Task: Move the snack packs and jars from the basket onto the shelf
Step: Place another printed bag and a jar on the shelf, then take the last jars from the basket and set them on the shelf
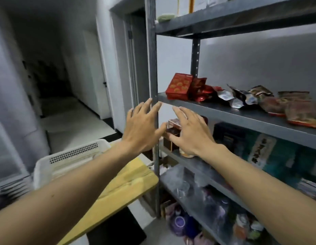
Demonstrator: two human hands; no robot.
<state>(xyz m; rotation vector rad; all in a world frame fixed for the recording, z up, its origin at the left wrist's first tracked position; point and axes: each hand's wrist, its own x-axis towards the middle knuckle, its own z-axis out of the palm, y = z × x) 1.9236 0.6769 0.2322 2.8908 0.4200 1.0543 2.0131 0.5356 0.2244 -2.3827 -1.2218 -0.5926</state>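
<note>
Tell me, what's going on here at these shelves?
A person is stocking a grey metal shelf. The left hand and right hand are open and hold nothing, raised before its edge. A red box and several snack packs lie on it. The white basket sits on a yellow table to the left.

The white basket (pixel 72 152), its wall perforated, sits at the near left. To its right stands the grey metal shelf (pixel 224 112). A row of snack packs (pixel 274 106) lies along its middle board. There is 1 red box (pixel 178 86) standing at the left end, with red packs (pixel 199 89) just beside it. Then come crumpled silver foil packs (pixel 238 99), and brown-red packs (pixel 302 112) lie flat at the right.
</note>
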